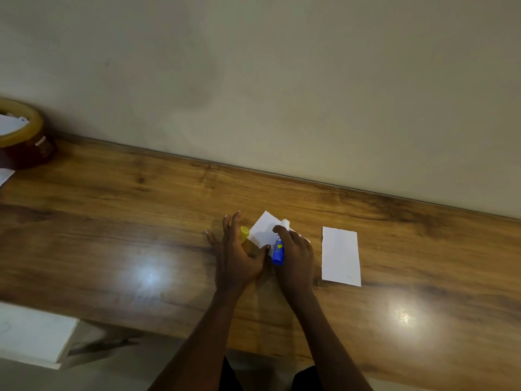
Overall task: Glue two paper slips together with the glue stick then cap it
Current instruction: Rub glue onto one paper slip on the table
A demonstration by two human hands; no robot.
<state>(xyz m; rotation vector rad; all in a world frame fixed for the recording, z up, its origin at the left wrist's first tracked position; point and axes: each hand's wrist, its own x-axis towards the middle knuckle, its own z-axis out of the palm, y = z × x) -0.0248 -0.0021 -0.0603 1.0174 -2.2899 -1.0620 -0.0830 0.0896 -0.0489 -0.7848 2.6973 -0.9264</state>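
A white paper slip [263,231] lies tilted on the wooden table [141,221] in the middle. My right hand [296,249] grips a blue glue stick [278,251], uncapped, with its white tip resting on this slip. My left hand [238,255] lies on the table with fingers spread, its thumb pressing the slip's near edge. The yellow cap [244,232] sits under the left fingers, beside the slip; whether the hand holds it I cannot tell. A second white slip [341,256] lies flat to the right, apart from both hands.
A round brown container [25,136] with a tan rim and paper inside stands at the far left by the wall. White sheets [5,176] lie beside it. A white board [33,334] sits below the table's near edge at the left. A beige wall [282,80] runs along the back.
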